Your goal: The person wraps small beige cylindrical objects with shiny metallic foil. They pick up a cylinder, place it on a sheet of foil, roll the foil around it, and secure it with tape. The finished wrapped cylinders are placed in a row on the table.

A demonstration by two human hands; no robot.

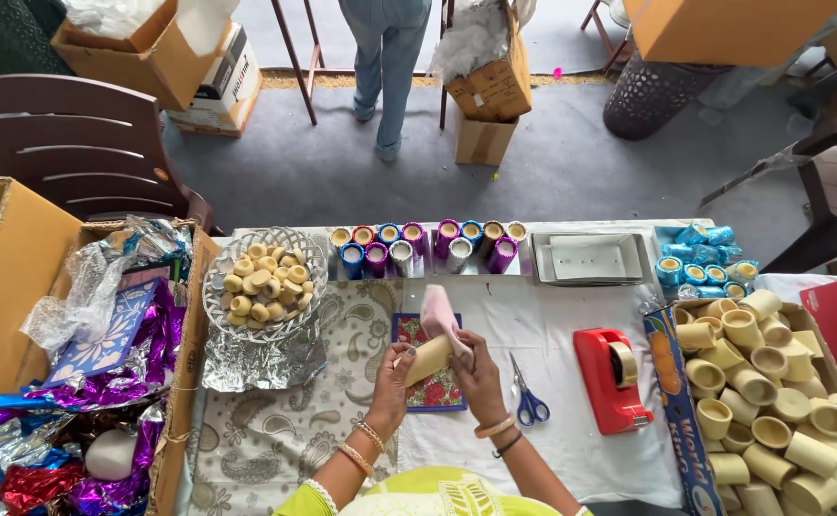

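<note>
My left hand (391,375) and my right hand (479,375) meet over a small red flowered mat (442,390) at the table's middle. Together they hold a cream tube-shaped cup (427,360), tilted on its side. My right hand also pinches a pink foil sheet (436,313) that stands up from the cup's far end. Both wrists wear bangles.
Blue-handled scissors (529,397) and a red tape dispenser (611,378) lie to the right. A box of several bare cream cups (772,401) is far right. A glass bowl of cream pieces (263,283), foil-wrapped cups (428,247), a metal tray (590,258), foil scraps (74,430) at left. A person's legs (385,67) stand beyond.
</note>
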